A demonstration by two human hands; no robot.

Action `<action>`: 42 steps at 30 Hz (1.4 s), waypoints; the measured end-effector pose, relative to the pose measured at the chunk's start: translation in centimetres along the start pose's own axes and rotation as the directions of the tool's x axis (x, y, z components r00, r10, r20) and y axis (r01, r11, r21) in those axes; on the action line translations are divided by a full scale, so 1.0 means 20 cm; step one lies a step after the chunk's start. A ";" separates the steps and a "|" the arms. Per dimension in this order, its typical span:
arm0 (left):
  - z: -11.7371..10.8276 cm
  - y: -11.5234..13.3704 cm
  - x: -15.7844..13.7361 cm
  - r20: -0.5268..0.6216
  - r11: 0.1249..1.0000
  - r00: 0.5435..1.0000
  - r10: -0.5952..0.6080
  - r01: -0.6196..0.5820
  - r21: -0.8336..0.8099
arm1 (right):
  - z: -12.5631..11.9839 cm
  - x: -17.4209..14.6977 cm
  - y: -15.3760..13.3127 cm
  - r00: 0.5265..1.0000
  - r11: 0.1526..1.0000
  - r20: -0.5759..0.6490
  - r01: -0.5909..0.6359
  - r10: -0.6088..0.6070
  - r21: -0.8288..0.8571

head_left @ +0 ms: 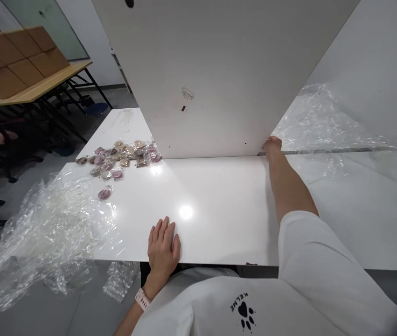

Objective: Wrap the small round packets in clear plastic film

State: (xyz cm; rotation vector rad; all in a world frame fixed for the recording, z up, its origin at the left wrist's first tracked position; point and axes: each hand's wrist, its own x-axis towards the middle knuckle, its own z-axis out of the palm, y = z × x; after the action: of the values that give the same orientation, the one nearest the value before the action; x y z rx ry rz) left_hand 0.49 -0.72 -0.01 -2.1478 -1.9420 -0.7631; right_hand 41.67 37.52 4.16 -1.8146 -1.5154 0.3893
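Note:
My left hand (163, 247) lies flat near the front edge of the white table (212, 200), its fingers stretched out and nothing in it. My right hand (272, 143) reaches far forward to the lower right corner of an upright white panel (215, 84). Its fingers are mostly hidden at the panel's edge, so whether they grip something does not show. Clear plastic film (327, 116) lies just to the right of that hand. Small round items in clear wrappers (117, 174), pink, brown and tan, are scattered at the table's left, beyond my left hand.
A large heap of crumpled clear plastic (58, 219) spills over the table's left front edge. Further left are a wooden-topped table (40, 91) bearing cardboard boxes (26, 70), a blue stool (96, 108) and wheeled chairs. The tall panel blocks sight of what lies behind it.

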 end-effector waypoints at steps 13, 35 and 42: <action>0.03 -0.01 -0.01 0.001 0.999 1.000 -0.023 0.023 -0.033 | -0.27 -1.10 0.29 0.988 0.886 -0.102 -0.149 0.115 -0.440; 0.02 -0.05 0.00 0.100 0.970 0.993 -0.068 0.089 -0.227 | -0.20 -1.50 -0.26 0.910 0.994 0.408 -0.103 0.074 0.048; -0.25 0.07 0.14 0.139 0.772 0.951 -0.276 0.305 -0.558 | -0.01 -1.92 -0.82 0.622 0.802 0.640 -0.030 -0.452 0.596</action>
State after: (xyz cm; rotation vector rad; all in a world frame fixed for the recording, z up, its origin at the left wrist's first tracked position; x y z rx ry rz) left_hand 0.55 -0.59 5.97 -2.1772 -2.3327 -1.5466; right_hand 20.06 1.97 7.35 -0.9618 -1.8637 1.4646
